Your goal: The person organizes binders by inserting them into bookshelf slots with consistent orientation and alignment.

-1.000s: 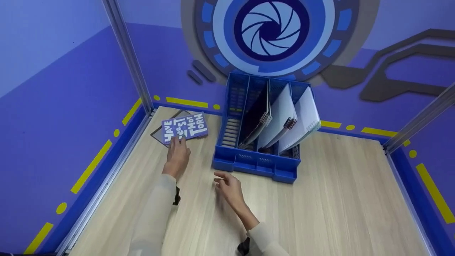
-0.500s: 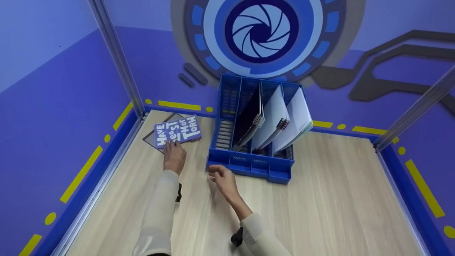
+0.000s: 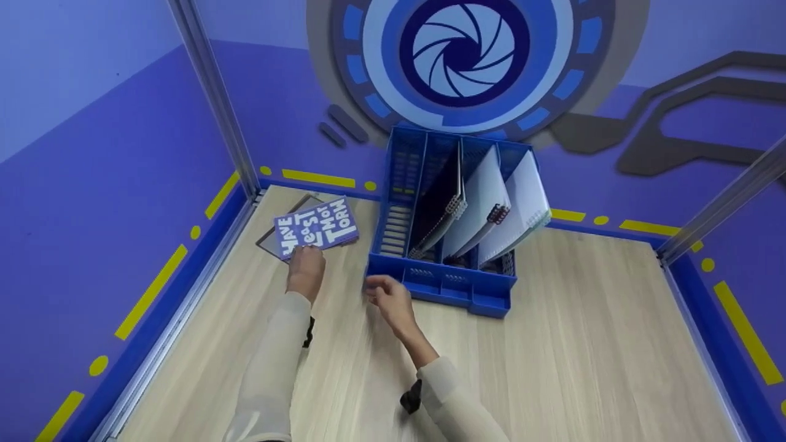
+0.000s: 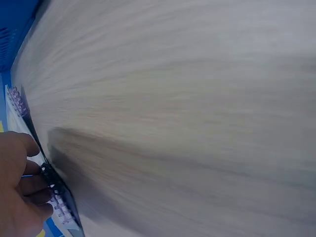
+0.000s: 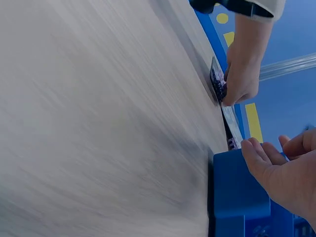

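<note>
A purple notebook (image 3: 328,224) with large white lettering lies at the back left, on top of another flat notebook (image 3: 268,243) with a grey face and dark border. My left hand (image 3: 306,270) grips the purple notebook's near edge with curled fingers; in the left wrist view they are at its spiral binding (image 4: 60,205). My right hand (image 3: 393,304) is held with loosely bent fingers and nothing in them. It is beside the front left corner of a blue file rack (image 3: 442,293), its fingertips overlapping that corner in the right wrist view.
Several spiral-bound notebooks stand leaning in the rack: a dark one (image 3: 439,205), a white one (image 3: 482,205) and another white one (image 3: 522,205). The rack's leftmost slot (image 3: 393,230) holds no notebook. Blue-purple walls (image 3: 110,202) enclose the wooden table (image 3: 571,344).
My left hand's fingers have curled in at the purple notebook's near edge. My right hand has moved up slightly, closer to the rack's front left corner. The head view has shifted a little.
</note>
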A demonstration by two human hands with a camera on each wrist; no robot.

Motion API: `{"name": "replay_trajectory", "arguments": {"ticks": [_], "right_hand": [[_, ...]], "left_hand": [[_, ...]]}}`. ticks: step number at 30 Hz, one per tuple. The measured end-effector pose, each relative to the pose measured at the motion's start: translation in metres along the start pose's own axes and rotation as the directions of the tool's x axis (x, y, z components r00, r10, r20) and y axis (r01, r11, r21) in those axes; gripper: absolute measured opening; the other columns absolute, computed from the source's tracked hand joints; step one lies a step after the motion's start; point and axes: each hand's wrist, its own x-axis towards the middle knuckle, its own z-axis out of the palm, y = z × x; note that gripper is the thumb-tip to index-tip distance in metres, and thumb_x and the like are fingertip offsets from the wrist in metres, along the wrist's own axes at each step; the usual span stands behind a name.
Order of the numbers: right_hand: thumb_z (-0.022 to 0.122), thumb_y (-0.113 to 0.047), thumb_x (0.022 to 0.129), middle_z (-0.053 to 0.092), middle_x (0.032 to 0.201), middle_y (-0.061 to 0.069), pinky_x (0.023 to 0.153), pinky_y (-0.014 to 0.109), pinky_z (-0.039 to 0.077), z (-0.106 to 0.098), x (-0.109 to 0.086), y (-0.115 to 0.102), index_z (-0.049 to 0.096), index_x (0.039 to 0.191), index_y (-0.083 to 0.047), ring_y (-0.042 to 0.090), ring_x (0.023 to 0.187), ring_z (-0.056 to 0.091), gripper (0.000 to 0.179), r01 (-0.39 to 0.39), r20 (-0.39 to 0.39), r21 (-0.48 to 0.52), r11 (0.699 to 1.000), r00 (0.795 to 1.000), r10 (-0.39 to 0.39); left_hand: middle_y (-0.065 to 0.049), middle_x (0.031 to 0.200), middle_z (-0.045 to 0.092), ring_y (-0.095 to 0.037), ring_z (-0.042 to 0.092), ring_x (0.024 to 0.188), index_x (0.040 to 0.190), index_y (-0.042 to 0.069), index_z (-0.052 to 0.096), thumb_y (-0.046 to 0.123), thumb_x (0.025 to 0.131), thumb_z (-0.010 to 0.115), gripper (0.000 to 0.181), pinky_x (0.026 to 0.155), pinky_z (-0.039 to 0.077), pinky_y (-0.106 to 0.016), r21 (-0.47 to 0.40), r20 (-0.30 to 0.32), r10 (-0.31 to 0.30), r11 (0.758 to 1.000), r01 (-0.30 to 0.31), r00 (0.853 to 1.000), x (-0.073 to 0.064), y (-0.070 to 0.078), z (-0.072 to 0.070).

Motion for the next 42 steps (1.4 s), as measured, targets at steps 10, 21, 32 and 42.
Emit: {"name": "replay_trajectory", "arguments": {"ticks": [10, 21, 32, 42], "right_hand": [[0.046, 0.005, 0.097, 0.066, 0.119, 0.03, 0.091, 0.049, 0.056, -0.001, 0.009, -0.006, 0.064, 0.12, 0.012, 0.043, 0.11, 0.066, 0.03, -0.007, 0.037, -0.041, 0.999, 0.999, 0.008], [0.047, 0.006, 0.098, 0.071, 0.115, 0.02, 0.089, 0.047, 0.057, 0.009, 0.018, -0.009, 0.07, 0.114, 0.006, 0.04, 0.107, 0.069, 0.028, 0.021, 0.046, -0.057, 0.998, 0.999, -0.019], [0.047, 0.006, 0.098, 0.071, 0.115, 0.019, 0.089, 0.047, 0.057, 0.021, 0.022, -0.006, 0.07, 0.115, 0.007, 0.043, 0.108, 0.068, 0.028, -0.039, 0.056, -0.016, 0.999, 0.998, 0.04], [0.046, 0.005, 0.098, 0.069, 0.119, 0.024, 0.089, 0.044, 0.058, 0.024, 0.023, -0.008, 0.068, 0.117, 0.008, 0.039, 0.107, 0.069, 0.029, -0.047, 0.071, 0.003, 0.999, 0.996, 0.047]], "left_hand": [[-0.041, 0.149, 0.031, -0.06, 0.026, 0.141, 0.146, -0.016, 0.036, 0.004, 0.106, 0.043, 0.045, 0.116, 0.022, -0.066, -0.049, 0.099, -0.107, 0.993, 0.112, 0.989, 0.004, -0.003, 0.006], [-0.046, 0.131, 0.05, -0.058, 0.054, 0.118, 0.125, -0.019, 0.06, 0.0, 0.104, 0.04, 0.034, 0.089, 0.052, -0.059, 0.12, 0.049, -0.097, 0.989, 0.09, 0.994, 0.009, 0.014, 0.009], [-0.021, 0.108, 0.072, -0.044, 0.068, 0.098, 0.103, -0.002, 0.072, 0.001, 0.1, 0.054, 0.019, 0.078, 0.056, -0.055, 0.11, 0.071, -0.056, 0.993, 0.048, 0.996, 0.011, 0.017, 0.004], [-0.023, 0.091, 0.072, -0.037, 0.071, 0.084, 0.088, -0.006, 0.07, -0.004, 0.097, 0.052, 0.021, 0.069, 0.058, -0.05, -0.08, -0.058, -0.006, 0.997, 0.001, 0.998, 0.001, 0.002, -0.006]]}}
